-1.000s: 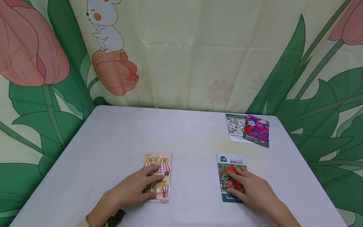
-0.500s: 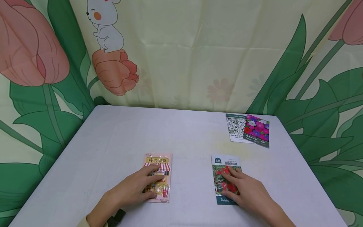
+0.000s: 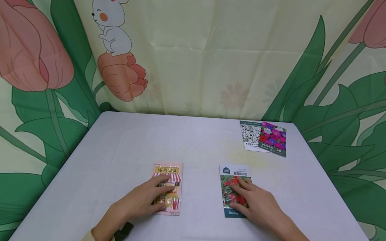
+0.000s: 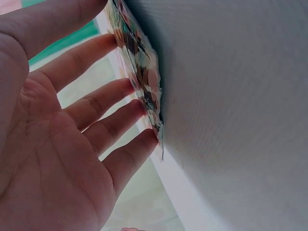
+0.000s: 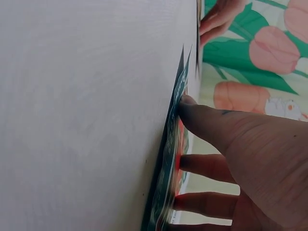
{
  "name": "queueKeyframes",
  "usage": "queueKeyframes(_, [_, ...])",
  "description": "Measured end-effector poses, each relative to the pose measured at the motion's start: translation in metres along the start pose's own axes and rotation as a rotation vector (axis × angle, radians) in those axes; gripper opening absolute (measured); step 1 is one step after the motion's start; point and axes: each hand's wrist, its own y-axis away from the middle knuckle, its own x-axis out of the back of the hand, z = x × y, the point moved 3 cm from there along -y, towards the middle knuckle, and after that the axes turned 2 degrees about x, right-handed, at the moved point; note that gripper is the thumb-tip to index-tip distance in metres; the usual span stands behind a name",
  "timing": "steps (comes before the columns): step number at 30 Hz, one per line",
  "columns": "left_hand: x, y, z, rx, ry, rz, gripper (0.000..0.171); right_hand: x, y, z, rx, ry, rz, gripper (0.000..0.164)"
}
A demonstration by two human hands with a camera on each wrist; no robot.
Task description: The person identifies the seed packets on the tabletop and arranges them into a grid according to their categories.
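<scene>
My left hand (image 3: 143,197) rests its spread fingertips on a pink seed packet (image 3: 178,197) with a striped awning print, lying flat on the table. The left wrist view shows those fingers (image 4: 101,103) fairly straight on the packet's face (image 4: 142,72), palm raised off it. To the right, my right hand (image 3: 256,201) presses its thumb and fingertips onto a seed packet (image 3: 227,190) showing red flowers and a dark teal band reading "Beishu". From the right wrist, the thumb (image 5: 202,115) touches this packet's face (image 5: 168,154) near its lower edge. Part of each packet is hidden under the hand.
Two more seed packets lie overlapped at the back right: one with white flowers (image 3: 251,134), and over it one with pink and purple flowers (image 3: 272,135). A white-covered table (image 3: 135,140) reaches back to a printed curtain (image 3: 187,67). A small black object (image 3: 124,231) sits by the left wrist.
My right hand has slid the red-flower packet leftward along the table, bringing it closer to the pink packet. The left hand and its packet have stayed in place.
</scene>
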Motion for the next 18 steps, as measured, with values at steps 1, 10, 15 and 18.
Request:
queueKeyframes(1, [0.000, 0.000, 0.000, 0.001, 0.001, 0.001, 0.057, 0.000, 0.000, -0.001, 0.000, 0.000, -0.001, 0.075])
queueKeyframes(10, [0.002, 0.001, 0.001, -0.001, 0.003, 0.003, 0.056, 0.000, 0.001, -0.010, 0.016, 0.001, 0.030, 0.071])
queueKeyframes(15, [0.002, 0.001, 0.001, -0.018, 0.002, 0.013, 0.056, -0.001, 0.001, -0.014, 0.020, 0.011, 0.041, 0.070])
queueKeyframes(18, [0.003, 0.002, 0.001, -0.028, -0.001, 0.017, 0.056, -0.001, 0.000, -0.016, 0.024, 0.018, 0.041, 0.071])
